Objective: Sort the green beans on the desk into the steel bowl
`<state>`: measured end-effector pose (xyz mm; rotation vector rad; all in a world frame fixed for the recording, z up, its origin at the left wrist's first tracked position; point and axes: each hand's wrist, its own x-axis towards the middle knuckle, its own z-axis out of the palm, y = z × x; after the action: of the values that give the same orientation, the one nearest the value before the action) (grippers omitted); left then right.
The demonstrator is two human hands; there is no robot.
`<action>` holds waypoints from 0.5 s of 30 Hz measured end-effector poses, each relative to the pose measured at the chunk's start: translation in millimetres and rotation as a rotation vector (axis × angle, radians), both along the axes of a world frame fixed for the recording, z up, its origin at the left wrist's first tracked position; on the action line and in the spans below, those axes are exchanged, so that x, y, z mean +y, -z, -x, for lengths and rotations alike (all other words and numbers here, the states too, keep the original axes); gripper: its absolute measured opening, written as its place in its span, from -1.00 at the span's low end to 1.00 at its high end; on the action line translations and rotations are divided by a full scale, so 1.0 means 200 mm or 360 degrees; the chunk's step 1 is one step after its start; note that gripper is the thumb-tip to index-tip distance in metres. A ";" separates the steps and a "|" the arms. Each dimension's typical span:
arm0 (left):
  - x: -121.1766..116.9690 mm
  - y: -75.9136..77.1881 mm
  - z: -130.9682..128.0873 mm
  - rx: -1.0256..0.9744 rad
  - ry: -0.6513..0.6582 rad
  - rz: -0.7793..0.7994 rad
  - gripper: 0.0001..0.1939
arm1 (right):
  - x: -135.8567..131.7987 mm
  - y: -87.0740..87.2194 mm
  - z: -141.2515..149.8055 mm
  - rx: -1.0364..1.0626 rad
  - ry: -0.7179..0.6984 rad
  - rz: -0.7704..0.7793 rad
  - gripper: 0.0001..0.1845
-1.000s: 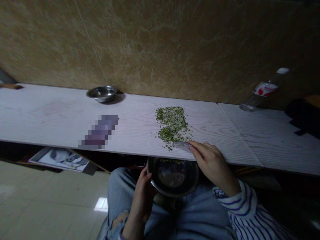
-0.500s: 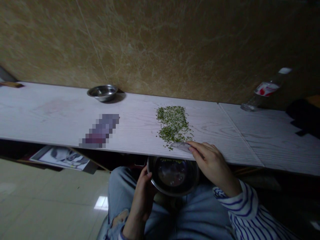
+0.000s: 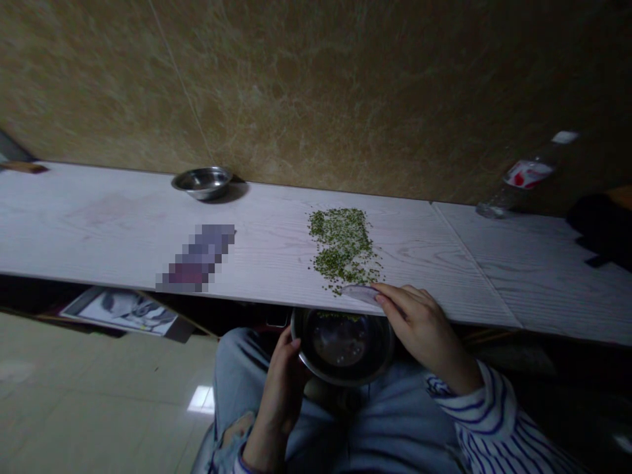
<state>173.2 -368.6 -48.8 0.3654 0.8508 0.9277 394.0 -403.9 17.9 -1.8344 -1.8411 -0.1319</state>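
A heap of small green beans [image 3: 343, 249] lies spread on the pale wooden tabletop [image 3: 99, 230]. My right hand [image 3: 419, 322] pinches a thin pale card-like piece [image 3: 359, 291] flat against the table at the heap's near edge. Below the table edge my left hand [image 3: 282, 382] grips the left rim of a steel bowl [image 3: 342, 345] held over my lap, with a few beans along its far inner wall.
A second, empty steel bowl [image 3: 202, 182] stands by the brown marbled wall. A blurred flat object [image 3: 197, 258] lies left of the beans. A plastic bottle [image 3: 523, 176] and a dark item [image 3: 600, 230] are at the right. A printed picture [image 3: 123, 309] sits beneath the table.
The right hand with its pale piece has crept slightly toward the table's near edge. The left hand and bowl have stayed put.
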 end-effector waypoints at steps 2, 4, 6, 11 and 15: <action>0.00 0.00 0.00 0.0001 -0.0003 -0.0004 -0.50 | -0.01 0.00 0.00 0.0004 -0.0014 -0.0006 -0.73; 0.00 0.01 0.00 -0.0004 0.0002 -0.0009 -0.52 | -0.01 0.00 0.01 0.0006 -0.0024 -0.0016 -0.73; 0.00 0.02 0.00 -0.0011 0.0004 -0.0007 -0.53 | 0.00 -0.01 0.01 0.0006 -0.0027 -0.0018 -0.73; 0.00 0.02 0.01 -0.0016 -0.0013 -0.0011 -0.56 | 0.02 -0.02 0.02 -0.0052 -0.0003 -0.0028 -0.72; 0.00 0.02 0.01 -0.0025 -0.0023 -0.0033 -0.55 | 0.03 -0.01 0.00 -0.0074 0.0083 -0.0037 -0.70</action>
<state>170.4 -368.3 -52.7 0.3697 0.8312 0.9522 394.2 -397.7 20.4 -1.8786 -1.8162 -0.2160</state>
